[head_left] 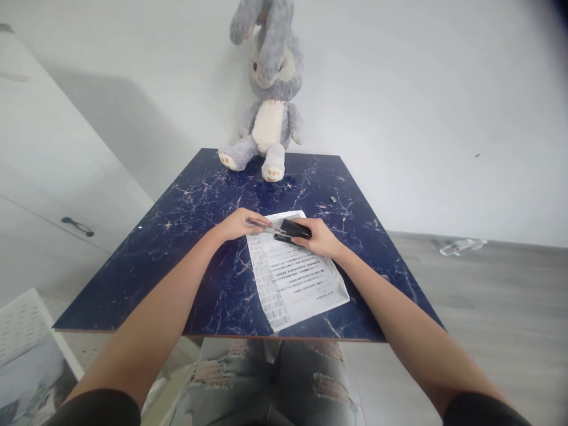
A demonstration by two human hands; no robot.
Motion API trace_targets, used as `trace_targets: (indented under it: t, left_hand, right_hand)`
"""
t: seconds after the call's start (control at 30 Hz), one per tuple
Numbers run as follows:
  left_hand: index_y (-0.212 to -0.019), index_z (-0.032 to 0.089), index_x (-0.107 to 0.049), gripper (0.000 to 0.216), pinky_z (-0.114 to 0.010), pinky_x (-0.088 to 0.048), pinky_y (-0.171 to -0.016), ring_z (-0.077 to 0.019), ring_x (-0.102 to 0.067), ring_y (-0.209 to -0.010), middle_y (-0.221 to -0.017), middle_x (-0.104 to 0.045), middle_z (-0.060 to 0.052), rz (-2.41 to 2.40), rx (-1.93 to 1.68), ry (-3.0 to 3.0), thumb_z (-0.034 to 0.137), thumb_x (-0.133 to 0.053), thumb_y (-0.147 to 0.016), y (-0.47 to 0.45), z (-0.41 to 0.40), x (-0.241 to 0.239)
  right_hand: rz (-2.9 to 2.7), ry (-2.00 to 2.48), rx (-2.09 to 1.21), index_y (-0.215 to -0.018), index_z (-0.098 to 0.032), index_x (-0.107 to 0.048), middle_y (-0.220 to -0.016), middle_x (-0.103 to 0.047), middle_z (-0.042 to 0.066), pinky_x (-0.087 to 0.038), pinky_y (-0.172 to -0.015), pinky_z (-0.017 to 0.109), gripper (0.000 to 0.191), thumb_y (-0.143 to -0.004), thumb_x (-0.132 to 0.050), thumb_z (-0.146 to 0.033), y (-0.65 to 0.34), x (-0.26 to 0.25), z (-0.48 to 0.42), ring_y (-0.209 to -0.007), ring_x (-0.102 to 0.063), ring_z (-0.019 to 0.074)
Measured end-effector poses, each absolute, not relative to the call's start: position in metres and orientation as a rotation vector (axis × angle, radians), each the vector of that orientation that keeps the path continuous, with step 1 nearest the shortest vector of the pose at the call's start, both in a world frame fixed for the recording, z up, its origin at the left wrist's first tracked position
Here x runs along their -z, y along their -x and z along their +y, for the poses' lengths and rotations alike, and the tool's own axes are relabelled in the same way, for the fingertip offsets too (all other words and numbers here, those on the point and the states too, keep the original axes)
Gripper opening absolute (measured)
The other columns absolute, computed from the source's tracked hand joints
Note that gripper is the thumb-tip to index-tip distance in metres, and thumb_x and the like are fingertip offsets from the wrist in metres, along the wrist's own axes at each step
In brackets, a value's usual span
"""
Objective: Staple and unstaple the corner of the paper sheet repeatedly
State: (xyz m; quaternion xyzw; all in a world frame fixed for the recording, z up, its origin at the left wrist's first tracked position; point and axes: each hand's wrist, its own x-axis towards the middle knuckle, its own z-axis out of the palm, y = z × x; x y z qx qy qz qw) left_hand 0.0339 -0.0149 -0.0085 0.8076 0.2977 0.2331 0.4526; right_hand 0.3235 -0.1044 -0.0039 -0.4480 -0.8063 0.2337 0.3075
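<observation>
A black stapler (296, 229) is held in my right hand (322, 236), with its top and base spread apart and a metal part reaching left between them. My left hand (242, 225) has its fingers closed at the end of that metal part; whether a strip of staples is between the fingertips is too small to tell. Under both hands lies a printed sheet of paper (297, 284), slightly creased, its near corner at the table's front edge. Past the paper, a small dark piece (332, 199) rests on the table.
The blue marble-patterned table (213, 195) stands against a white wall. A grey plush rabbit (270, 118) sits at its back edge. A white perforated basket (39, 331) is at the lower left, beside a white cabinet (53, 177). On the floor at right lies a clear plastic item (461, 247).
</observation>
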Motion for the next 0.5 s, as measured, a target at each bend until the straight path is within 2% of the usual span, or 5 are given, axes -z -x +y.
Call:
trace_targets:
  t: [0.1, 0.27, 0.37, 0.5]
  left_hand:
    - [-0.107, 0.022, -0.084, 0.038, -0.040, -0.060, -0.089, -0.0278, -0.077, -0.098, -0.105, -0.081, -0.012, 0.670, -0.525, -1.949, 0.036, -0.088, -0.072, -0.034, -0.020, 0.004]
    - [-0.109, 0.023, -0.081, 0.055, -0.038, -0.053, -0.098, -0.0258, -0.072, -0.103, -0.107, -0.078, -0.006, 0.562, -0.640, -2.100, 0.033, -0.096, -0.057, -0.060, -0.037, 0.003]
    - [-0.110, 0.022, -0.077, 0.058, -0.036, -0.050, -0.095, -0.0234, -0.069, -0.101, -0.107, -0.077, -0.003, 0.544, -0.605, -2.147, 0.032, -0.096, -0.057, -0.063, -0.036, 0.006]
    - [-0.107, 0.021, -0.078, 0.053, -0.034, -0.050, -0.086, -0.0213, -0.065, -0.092, -0.106, -0.076, -0.006, 0.652, -0.637, -2.038, 0.032, -0.095, -0.058, -0.040, -0.015, 0.008]
  right_hand:
    - [-2.195, 1.109, -0.634, -0.100, -0.019, -0.074, -0.090, -0.072, 0.003, -0.047, -0.076, 0.030, 0.017, -0.085, -0.072, -0.025, -0.322, -0.005, -0.112, -0.079, -0.064, 0.0196]
    - [-2.242, 0.916, -0.751, -0.105, -0.018, -0.074, -0.096, -0.074, 0.005, -0.049, -0.081, 0.031, 0.022, -0.087, -0.073, -0.030, -0.311, -0.013, -0.123, -0.085, -0.066, 0.0217]
    - [-2.201, 0.871, -0.811, -0.108, -0.017, -0.073, -0.097, -0.074, 0.005, -0.050, -0.081, 0.032, 0.025, -0.087, -0.074, -0.032, -0.302, -0.008, -0.124, -0.085, -0.066, 0.0216]
    - [-2.124, 1.005, -0.825, -0.112, -0.017, -0.072, -0.099, -0.074, 0.005, -0.050, -0.083, 0.033, 0.029, -0.087, -0.074, -0.031, -0.290, 0.000, -0.118, -0.087, -0.065, 0.0217]
